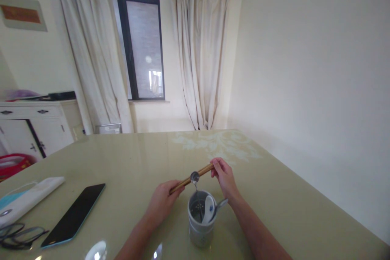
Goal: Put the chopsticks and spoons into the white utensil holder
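Both my hands hold a bunch of wooden chopsticks, slanting up to the right above the table. My left hand is closed round the lower end, and my right hand pinches the upper end. Just below stands a grey cylindrical holder, upright, with holes in its bottom. In it lean a white ceramic spoon with a blue mark and a metal utensil pointing right. A metal spoon also rises from the holder, its bowl in front of the chopsticks; whether they touch I cannot tell.
On the glossy green table a black-screened tablet or phone lies to the left. Past it are a white box-like device and a dark cable. A shiny round object sits at the front edge. A wall borders the right side.
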